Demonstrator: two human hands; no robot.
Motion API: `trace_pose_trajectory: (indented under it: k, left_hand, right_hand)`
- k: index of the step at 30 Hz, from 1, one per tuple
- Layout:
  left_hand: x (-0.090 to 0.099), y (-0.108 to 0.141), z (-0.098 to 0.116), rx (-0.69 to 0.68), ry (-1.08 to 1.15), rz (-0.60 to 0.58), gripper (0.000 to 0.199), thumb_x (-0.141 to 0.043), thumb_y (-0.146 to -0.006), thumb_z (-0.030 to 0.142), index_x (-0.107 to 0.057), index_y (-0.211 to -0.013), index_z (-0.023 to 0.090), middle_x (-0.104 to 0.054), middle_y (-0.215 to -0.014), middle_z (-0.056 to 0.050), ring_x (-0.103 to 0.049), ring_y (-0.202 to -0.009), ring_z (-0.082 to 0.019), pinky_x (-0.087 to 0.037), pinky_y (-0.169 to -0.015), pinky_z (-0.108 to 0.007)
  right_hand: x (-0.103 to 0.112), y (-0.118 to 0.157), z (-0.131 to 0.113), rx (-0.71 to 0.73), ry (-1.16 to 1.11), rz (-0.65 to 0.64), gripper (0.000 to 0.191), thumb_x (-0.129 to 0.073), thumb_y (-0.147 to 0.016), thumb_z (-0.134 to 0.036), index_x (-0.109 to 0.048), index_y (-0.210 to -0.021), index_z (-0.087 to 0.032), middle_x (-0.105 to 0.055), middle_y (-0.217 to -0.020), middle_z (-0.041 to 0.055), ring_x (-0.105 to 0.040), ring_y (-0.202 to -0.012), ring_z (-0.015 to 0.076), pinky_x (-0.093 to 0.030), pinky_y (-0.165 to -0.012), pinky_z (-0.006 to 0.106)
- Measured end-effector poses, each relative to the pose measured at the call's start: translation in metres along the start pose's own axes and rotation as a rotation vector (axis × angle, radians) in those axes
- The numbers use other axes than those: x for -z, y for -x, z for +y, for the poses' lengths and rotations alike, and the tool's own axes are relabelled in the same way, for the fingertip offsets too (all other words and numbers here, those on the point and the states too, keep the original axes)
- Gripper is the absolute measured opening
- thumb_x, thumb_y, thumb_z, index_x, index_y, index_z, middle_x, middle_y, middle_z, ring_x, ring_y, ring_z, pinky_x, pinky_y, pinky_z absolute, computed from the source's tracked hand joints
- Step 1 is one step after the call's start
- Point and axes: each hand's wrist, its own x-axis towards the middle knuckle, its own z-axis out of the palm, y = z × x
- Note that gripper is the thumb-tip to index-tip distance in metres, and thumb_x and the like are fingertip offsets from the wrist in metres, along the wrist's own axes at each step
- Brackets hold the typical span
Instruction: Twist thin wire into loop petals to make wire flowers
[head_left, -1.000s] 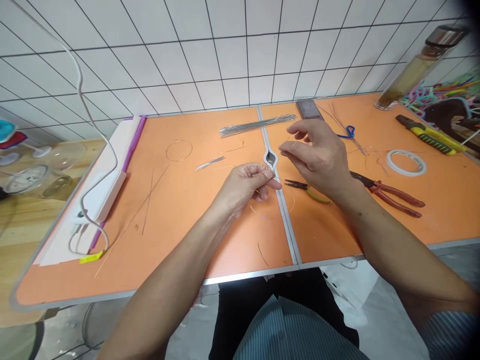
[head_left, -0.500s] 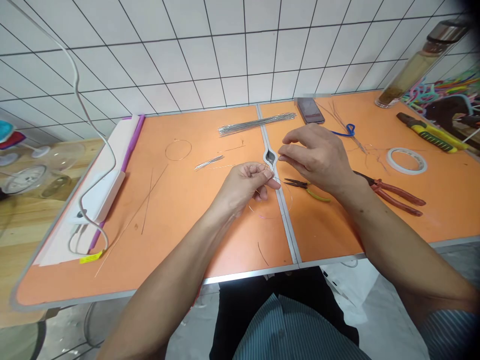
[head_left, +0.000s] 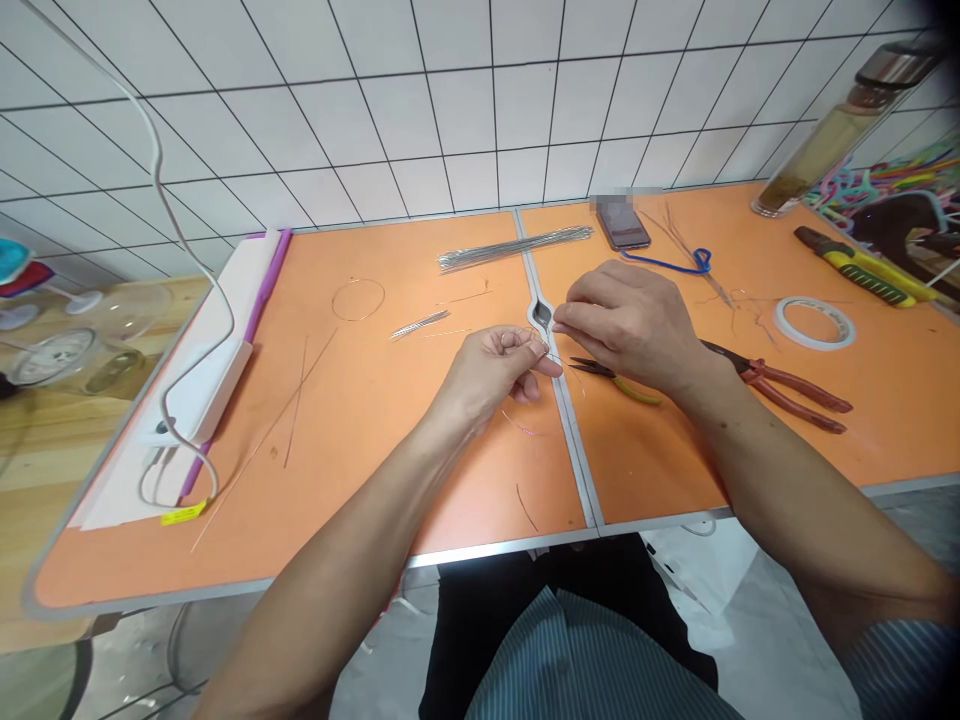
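Two bare forearms reach in from the bottom of the view and meet over the middle of an orange table (head_left: 360, 470), bent at the elbows, with the wrists raised.

The left hand (head_left: 491, 372) hangs palm-down and turned inward, its thumb and fingertips pressed together on a thin wire (head_left: 541, 420). The wire curves down in a loose arc below the hand, above the table and just over the metal seam that splits the tabletop.

The right hand (head_left: 630, 325) is angled toward it, with fingers curled and thumb and fingertips drawn together just beside the left fingertips. Whether those fingers pinch the wire is too fine to tell.

Just below the right hand lie small yellow-handled pliers (head_left: 611, 378), and further right, red-handled pliers (head_left: 787, 388). Beyond the hands are a bundle of metal rods (head_left: 514, 248), a smaller bundle (head_left: 418, 324), a wire ring (head_left: 358, 299), a phone (head_left: 622, 225), a blue cord (head_left: 664, 262) and a roll of tape (head_left: 814, 323).
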Motion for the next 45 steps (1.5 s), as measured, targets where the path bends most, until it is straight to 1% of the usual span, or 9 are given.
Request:
trace_pose_trajectory:
  k: [4, 8, 13, 17, 23, 32, 36, 42, 45]
  left_hand:
    - [0.0, -0.001, -0.002, 0.006, -0.001, 0.006, 0.022, -0.077, -0.096, 0.027, -0.069, -0.079, 0.015, -0.085, -0.086, -0.011, -0.061, -0.05, -0.007, -0.048, -0.05, -0.018]
    - [-0.001, -0.001, -0.003, 0.0, 0.016, 0.02, 0.019, -0.076, -0.097, 0.026, -0.07, -0.082, 0.015, -0.085, -0.086, -0.01, -0.064, -0.051, -0.009, -0.051, -0.051, -0.019]
    - [-0.003, 0.0, -0.004, -0.038, 0.008, 0.034, 0.019, -0.075, -0.098, 0.026, -0.071, -0.084, 0.015, -0.085, -0.088, -0.01, -0.068, -0.054, -0.009, -0.053, -0.053, -0.019]
    - [-0.003, -0.001, -0.004, -0.063, 0.012, 0.068, 0.017, -0.074, -0.098, 0.024, -0.071, -0.084, 0.015, -0.085, -0.087, -0.01, -0.068, -0.053, -0.01, -0.052, -0.052, -0.019]
    - [-0.004, -0.002, -0.005, -0.06, 0.005, 0.091, 0.018, -0.072, -0.099, 0.024, -0.07, -0.083, 0.015, -0.086, -0.09, -0.01, -0.07, -0.054, -0.009, -0.052, -0.052, -0.019]
    - [-0.005, -0.003, -0.006, -0.051, 0.025, 0.103, 0.013, -0.071, -0.098, 0.023, -0.07, -0.088, 0.016, -0.086, -0.092, -0.01, -0.072, -0.055, -0.01, -0.053, -0.053, -0.02]
    - [-0.006, -0.003, -0.008, -0.06, 0.025, 0.121, 0.012, -0.072, -0.098, 0.024, -0.071, -0.089, 0.016, -0.086, -0.091, -0.009, -0.071, -0.055, -0.01, -0.053, -0.053, -0.02]
    - [-0.005, -0.004, -0.009, -0.06, 0.034, 0.121, 0.012, -0.072, -0.097, 0.024, -0.07, -0.088, 0.016, -0.086, -0.091, -0.01, -0.071, -0.055, -0.01, -0.052, -0.053, -0.019]
    - [-0.006, -0.003, -0.008, -0.063, 0.042, 0.128, 0.013, -0.072, -0.098, 0.024, -0.07, -0.088, 0.016, -0.086, -0.09, -0.01, -0.071, -0.055, -0.01, -0.053, -0.053, -0.019]
  right_hand:
    - [0.002, 0.0, -0.005, -0.005, 0.034, -0.004, 0.032, -0.057, -0.113, -0.028, -0.079, -0.091, -0.023, -0.078, -0.094, 0.0067, -0.061, -0.083, 0.0232, -0.035, -0.067, 0.039]
    - [-0.001, 0.004, -0.008, -0.018, 0.016, 0.04, 0.032, -0.055, -0.112, -0.023, -0.079, -0.091, -0.021, -0.077, -0.091, 0.0055, -0.062, -0.08, 0.0206, -0.03, -0.062, 0.037]
    - [-0.003, 0.007, -0.009, -0.115, -0.066, 0.006, 0.026, -0.058, -0.111, -0.025, -0.079, -0.095, -0.022, -0.075, -0.091, 0.0059, -0.064, -0.08, 0.0199, -0.026, -0.06, 0.035]
    - [-0.002, 0.007, -0.008, -0.133, -0.11, -0.016, 0.027, -0.057, -0.111, -0.025, -0.08, -0.099, -0.022, -0.075, -0.095, 0.0071, -0.065, -0.084, 0.0215, -0.029, -0.061, 0.035]
    - [-0.003, 0.005, -0.014, -0.172, -0.151, -0.008, 0.026, -0.057, -0.111, -0.025, -0.08, -0.098, -0.019, -0.075, -0.093, 0.0083, -0.066, -0.08, 0.0218, -0.034, -0.063, 0.035]
    - [-0.003, -0.003, -0.023, -0.307, -0.408, 0.061, 0.022, -0.061, -0.101, -0.017, -0.075, -0.084, -0.02, -0.073, -0.081, 0.0057, -0.064, -0.074, 0.0201, -0.045, -0.072, 0.034]
    - [0.001, -0.008, -0.03, -0.463, -0.532, 0.045, 0.018, -0.067, -0.095, -0.018, -0.075, -0.079, -0.02, -0.067, -0.069, 0.0009, -0.058, -0.066, 0.0166, -0.042, -0.067, 0.033]
    - [0.009, -0.013, -0.027, -0.83, -0.898, -0.093, 0.015, -0.074, -0.094, -0.028, -0.078, -0.082, -0.019, -0.063, -0.064, -0.0008, -0.05, -0.058, 0.0132, -0.038, -0.056, 0.03]
    - [0.015, -0.014, -0.021, -0.879, -1.035, -0.122, 0.016, -0.074, -0.095, -0.027, -0.078, -0.082, -0.019, -0.059, -0.061, -0.001, -0.049, -0.056, 0.0129, -0.04, -0.055, 0.029]
